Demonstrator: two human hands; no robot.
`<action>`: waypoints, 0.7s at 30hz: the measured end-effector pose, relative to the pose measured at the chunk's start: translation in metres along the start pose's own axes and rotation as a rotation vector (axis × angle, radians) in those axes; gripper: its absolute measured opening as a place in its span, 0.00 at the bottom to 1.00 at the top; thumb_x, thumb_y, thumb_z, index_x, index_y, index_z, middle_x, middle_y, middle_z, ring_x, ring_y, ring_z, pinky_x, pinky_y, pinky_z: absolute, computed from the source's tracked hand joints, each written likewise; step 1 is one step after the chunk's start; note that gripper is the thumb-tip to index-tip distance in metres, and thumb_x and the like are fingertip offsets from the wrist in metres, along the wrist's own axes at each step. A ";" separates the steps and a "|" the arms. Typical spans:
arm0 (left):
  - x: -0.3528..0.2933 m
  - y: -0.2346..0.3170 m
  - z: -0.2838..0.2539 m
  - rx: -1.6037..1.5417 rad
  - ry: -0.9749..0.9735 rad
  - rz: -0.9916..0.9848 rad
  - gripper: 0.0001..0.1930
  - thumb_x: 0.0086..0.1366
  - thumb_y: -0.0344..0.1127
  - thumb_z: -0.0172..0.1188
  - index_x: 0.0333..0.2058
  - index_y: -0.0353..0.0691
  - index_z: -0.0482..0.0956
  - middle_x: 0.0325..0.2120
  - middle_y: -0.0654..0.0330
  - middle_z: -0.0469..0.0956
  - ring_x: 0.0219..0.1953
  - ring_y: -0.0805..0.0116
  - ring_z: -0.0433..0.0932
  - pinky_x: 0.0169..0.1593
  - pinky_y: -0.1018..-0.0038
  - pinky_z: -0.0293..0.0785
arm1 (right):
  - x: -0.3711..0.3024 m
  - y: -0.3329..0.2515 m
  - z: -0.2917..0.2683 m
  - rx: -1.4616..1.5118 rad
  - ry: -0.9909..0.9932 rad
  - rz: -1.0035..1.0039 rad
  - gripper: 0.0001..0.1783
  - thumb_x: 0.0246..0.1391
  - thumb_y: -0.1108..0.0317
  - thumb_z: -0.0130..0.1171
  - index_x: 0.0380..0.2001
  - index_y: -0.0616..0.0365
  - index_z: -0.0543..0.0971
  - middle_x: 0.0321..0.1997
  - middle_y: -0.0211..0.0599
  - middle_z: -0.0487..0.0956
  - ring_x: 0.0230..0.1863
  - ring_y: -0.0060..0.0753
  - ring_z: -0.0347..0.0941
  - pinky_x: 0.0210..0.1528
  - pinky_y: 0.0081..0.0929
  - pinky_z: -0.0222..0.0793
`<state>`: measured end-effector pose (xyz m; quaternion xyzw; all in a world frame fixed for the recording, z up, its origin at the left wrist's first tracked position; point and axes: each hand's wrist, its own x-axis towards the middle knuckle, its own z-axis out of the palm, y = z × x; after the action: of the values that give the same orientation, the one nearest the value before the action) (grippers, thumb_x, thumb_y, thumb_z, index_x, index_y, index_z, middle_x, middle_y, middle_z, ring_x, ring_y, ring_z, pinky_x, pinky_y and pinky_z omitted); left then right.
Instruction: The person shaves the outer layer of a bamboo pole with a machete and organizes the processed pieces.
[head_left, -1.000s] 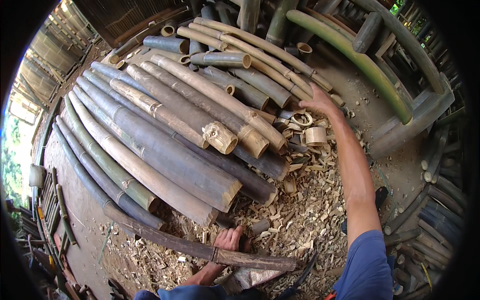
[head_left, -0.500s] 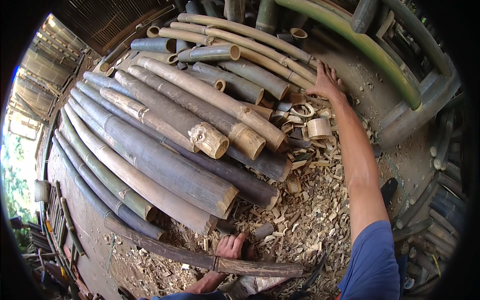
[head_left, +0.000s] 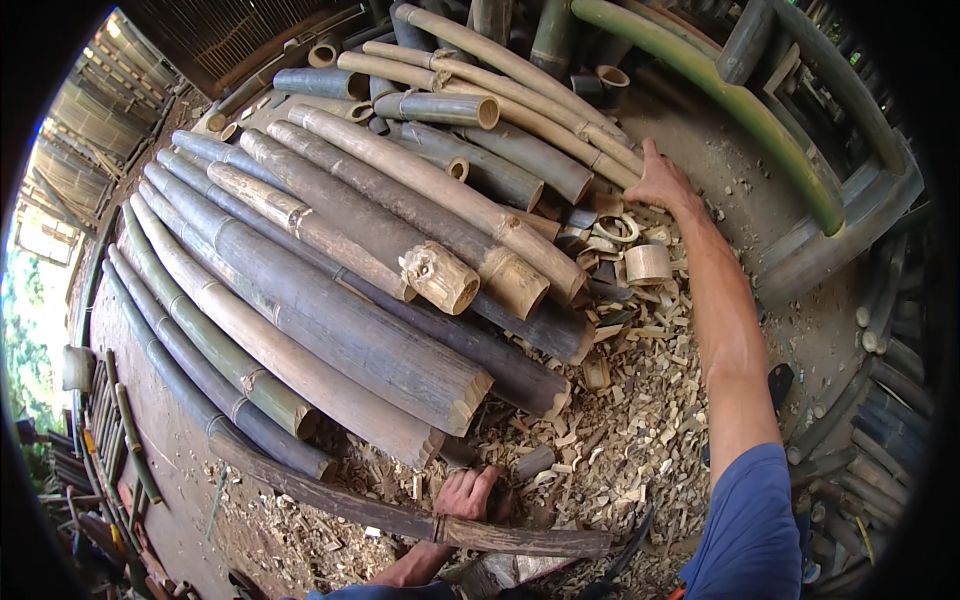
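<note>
Far out on the right, my right hand (head_left: 665,185) is closed at the near ends of several slim tan bamboo poles. It grips the end of a tan bamboo pole (head_left: 500,56); part of its fingers is hidden. Close to me, my left hand (head_left: 468,492) is a fist low over the wood chips, with something dark at its side that I cannot make out. A dark brown bamboo strip (head_left: 350,506) crosses over my left wrist. Between my hands lies a row of thick bamboo poles (head_left: 340,290), grey, brown and green, their trimmed ends toward the right.
Wood chips (head_left: 620,450) cover the ground on the right, with a short bamboo ring (head_left: 648,264) among them. A bench-like bamboo frame (head_left: 840,250) with a long green pole (head_left: 730,100) stands at the far right. Cut bamboo pieces (head_left: 890,420) are piled along the right edge.
The farthest tan pole's far end has swung away from the poles beside it. My right hand has closed more at the pole ends. My left hand stays in place; the whole view shifts slightly.
</note>
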<state>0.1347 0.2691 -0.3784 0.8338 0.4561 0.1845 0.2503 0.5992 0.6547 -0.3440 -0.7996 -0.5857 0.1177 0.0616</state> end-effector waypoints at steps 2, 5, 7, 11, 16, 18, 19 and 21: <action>-0.004 -0.005 0.005 0.003 0.008 0.013 0.27 0.61 0.42 0.69 0.57 0.36 0.77 0.33 0.53 0.75 0.35 0.54 0.77 0.41 0.61 0.75 | -0.013 -0.016 -0.013 -0.127 0.017 -0.038 0.55 0.32 0.58 0.81 0.63 0.59 0.62 0.57 0.65 0.79 0.59 0.64 0.79 0.63 0.53 0.75; -0.006 -0.001 0.006 -0.002 -0.004 0.005 0.29 0.58 0.43 0.69 0.56 0.36 0.76 0.34 0.53 0.75 0.38 0.54 0.77 0.43 0.61 0.75 | -0.031 -0.024 -0.034 -0.204 0.142 -0.070 0.48 0.30 0.60 0.81 0.56 0.59 0.65 0.53 0.71 0.79 0.55 0.67 0.79 0.58 0.54 0.77; -0.004 0.003 0.000 0.001 0.004 -0.007 0.30 0.57 0.44 0.69 0.56 0.36 0.76 0.35 0.53 0.76 0.39 0.54 0.77 0.44 0.61 0.75 | -0.045 -0.035 -0.054 -0.215 0.125 -0.130 0.47 0.29 0.59 0.82 0.54 0.61 0.69 0.49 0.65 0.82 0.52 0.63 0.82 0.54 0.52 0.80; -0.008 0.001 0.002 -0.035 0.028 -0.004 0.30 0.57 0.43 0.68 0.57 0.37 0.75 0.37 0.52 0.75 0.40 0.52 0.77 0.46 0.60 0.75 | -0.090 -0.035 -0.086 -0.015 -0.069 -0.155 0.43 0.28 0.59 0.81 0.51 0.64 0.76 0.44 0.58 0.84 0.46 0.56 0.84 0.48 0.47 0.82; -0.010 0.008 -0.008 -0.103 0.079 -0.013 0.26 0.60 0.39 0.66 0.55 0.36 0.74 0.38 0.51 0.73 0.44 0.50 0.77 0.48 0.58 0.75 | -0.225 -0.026 -0.109 0.442 -0.384 0.023 0.40 0.39 0.66 0.80 0.55 0.74 0.75 0.38 0.48 0.84 0.29 0.29 0.82 0.25 0.24 0.81; -0.011 0.009 -0.008 -0.105 0.069 -0.022 0.26 0.60 0.39 0.66 0.55 0.36 0.73 0.39 0.51 0.73 0.45 0.50 0.77 0.49 0.58 0.74 | -0.305 -0.030 -0.115 0.605 -0.412 0.222 0.39 0.43 0.67 0.79 0.55 0.78 0.73 0.40 0.51 0.84 0.34 0.34 0.85 0.30 0.27 0.86; -0.009 0.010 -0.003 -0.123 0.069 -0.002 0.26 0.59 0.39 0.66 0.55 0.36 0.73 0.40 0.51 0.73 0.46 0.50 0.76 0.49 0.57 0.74 | -0.341 -0.004 -0.107 0.756 -0.484 0.223 0.46 0.43 0.67 0.79 0.60 0.80 0.65 0.47 0.57 0.82 0.39 0.39 0.86 0.35 0.30 0.89; -0.010 0.011 -0.001 -0.154 0.034 -0.005 0.33 0.58 0.41 0.68 0.60 0.34 0.70 0.43 0.49 0.73 0.49 0.48 0.75 0.53 0.56 0.71 | -0.425 0.006 -0.101 0.987 -0.487 0.388 0.61 0.42 0.64 0.82 0.66 0.68 0.47 0.57 0.61 0.75 0.39 0.45 0.85 0.37 0.35 0.89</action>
<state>0.1366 0.2553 -0.3720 0.8078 0.4468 0.2326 0.3062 0.5090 0.2528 -0.1982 -0.7188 -0.3016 0.5661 0.2680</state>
